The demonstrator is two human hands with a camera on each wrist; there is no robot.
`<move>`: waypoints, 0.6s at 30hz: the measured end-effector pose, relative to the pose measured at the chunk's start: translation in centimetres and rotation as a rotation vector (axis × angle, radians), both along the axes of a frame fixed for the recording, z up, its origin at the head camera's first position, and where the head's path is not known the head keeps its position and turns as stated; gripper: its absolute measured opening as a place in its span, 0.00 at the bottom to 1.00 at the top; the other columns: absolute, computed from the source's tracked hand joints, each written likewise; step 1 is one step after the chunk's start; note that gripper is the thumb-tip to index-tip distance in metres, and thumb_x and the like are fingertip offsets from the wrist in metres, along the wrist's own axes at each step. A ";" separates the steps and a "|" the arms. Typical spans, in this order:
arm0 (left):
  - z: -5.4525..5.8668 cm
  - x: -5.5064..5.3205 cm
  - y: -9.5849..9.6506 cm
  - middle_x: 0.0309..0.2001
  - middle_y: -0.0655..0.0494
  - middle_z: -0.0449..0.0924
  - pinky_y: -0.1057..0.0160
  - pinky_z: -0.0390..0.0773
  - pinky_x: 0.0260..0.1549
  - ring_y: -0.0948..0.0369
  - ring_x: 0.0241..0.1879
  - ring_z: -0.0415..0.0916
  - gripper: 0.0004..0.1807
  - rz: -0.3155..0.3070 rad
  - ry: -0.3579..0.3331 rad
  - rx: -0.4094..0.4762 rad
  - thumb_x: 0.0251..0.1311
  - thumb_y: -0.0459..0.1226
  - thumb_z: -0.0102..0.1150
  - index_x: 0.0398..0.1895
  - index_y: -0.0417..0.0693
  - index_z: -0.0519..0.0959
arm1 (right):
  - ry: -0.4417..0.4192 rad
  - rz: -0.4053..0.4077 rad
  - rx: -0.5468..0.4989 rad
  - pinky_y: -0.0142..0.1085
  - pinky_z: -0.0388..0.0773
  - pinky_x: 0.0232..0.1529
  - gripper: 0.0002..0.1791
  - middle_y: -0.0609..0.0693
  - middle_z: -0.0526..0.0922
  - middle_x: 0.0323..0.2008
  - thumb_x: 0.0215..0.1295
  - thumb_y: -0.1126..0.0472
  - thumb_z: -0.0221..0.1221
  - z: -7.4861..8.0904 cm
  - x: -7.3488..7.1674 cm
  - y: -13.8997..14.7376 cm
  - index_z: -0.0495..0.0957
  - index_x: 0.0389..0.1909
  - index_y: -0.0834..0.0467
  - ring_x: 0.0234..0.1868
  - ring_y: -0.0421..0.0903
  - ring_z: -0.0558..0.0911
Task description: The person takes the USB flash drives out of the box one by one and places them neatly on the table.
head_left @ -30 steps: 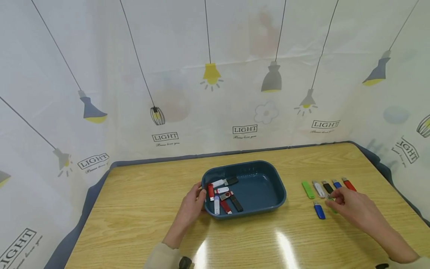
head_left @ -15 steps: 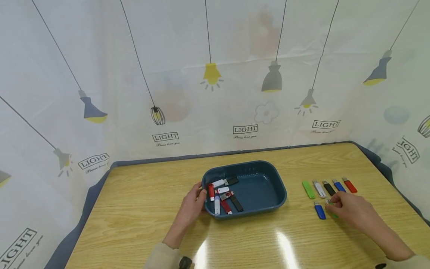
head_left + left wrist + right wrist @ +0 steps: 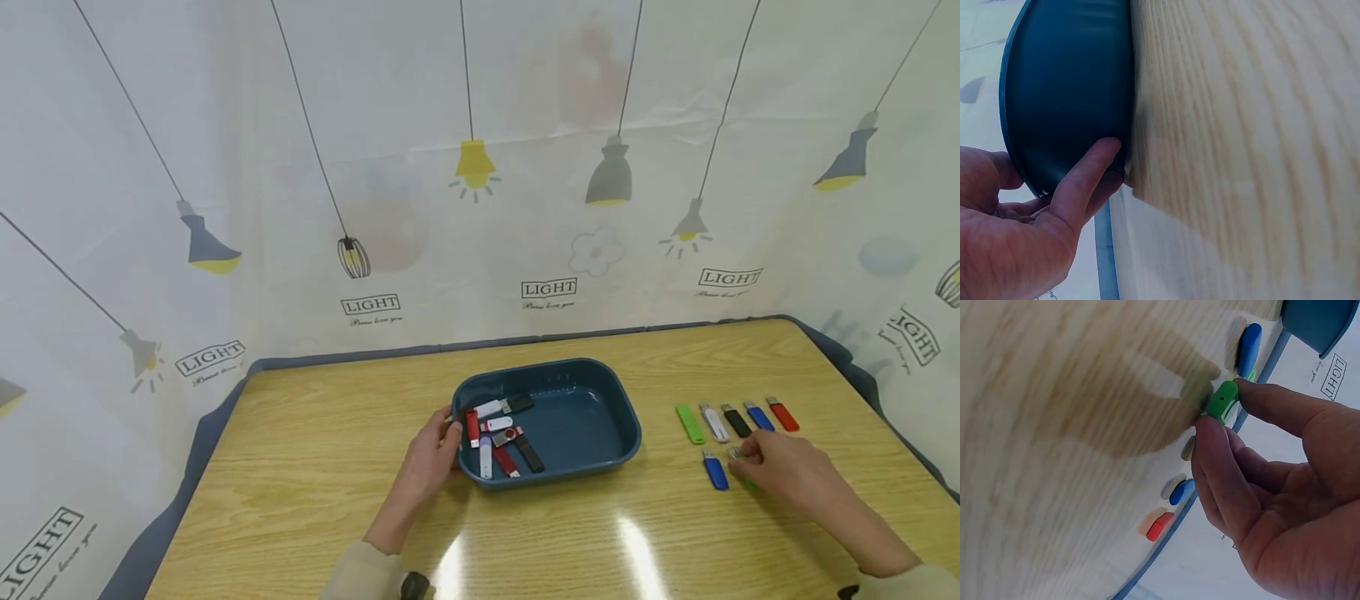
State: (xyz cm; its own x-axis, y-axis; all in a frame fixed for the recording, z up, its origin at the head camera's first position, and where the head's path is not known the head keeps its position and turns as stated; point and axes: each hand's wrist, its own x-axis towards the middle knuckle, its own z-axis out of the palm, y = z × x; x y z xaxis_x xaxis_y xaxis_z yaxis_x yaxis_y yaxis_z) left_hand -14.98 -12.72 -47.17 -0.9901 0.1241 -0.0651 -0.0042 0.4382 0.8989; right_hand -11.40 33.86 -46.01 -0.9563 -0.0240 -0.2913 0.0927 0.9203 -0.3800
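Observation:
My left hand holds the left end of a dark blue plastic tray. In the left wrist view, its fingers lie along the tray's outer wall, with the thumb up by the rim. To the right, my right hand pinches a green USB stick between thumb and fingers, at or just above the table. The fingers cover most of that stick in the head view. Just left of it lies a blue USB stick. Several USB sticks, including a red one, lie at the tray's left end.
Behind the right hand, a row of USB sticks lies on the wooden table: green, white, black, blue and red. A lamp-patterned curtain stands behind the table's back edge.
My right hand has shifted slightly toward the table's front with the green USB stick, uncovering more of the row behind. My left hand and the tray stay put.

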 end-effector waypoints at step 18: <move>0.2 0.0 0.0 0.66 0.31 0.74 0.44 0.83 0.53 0.39 0.65 0.73 0.24 0.003 -0.008 0.006 0.80 0.38 0.45 0.73 0.35 0.67 | 0.029 0.023 0.001 0.37 0.60 0.26 0.15 0.46 0.70 0.22 0.70 0.54 0.65 -0.7 0.0 0.2 0.79 0.34 0.63 0.23 0.44 0.68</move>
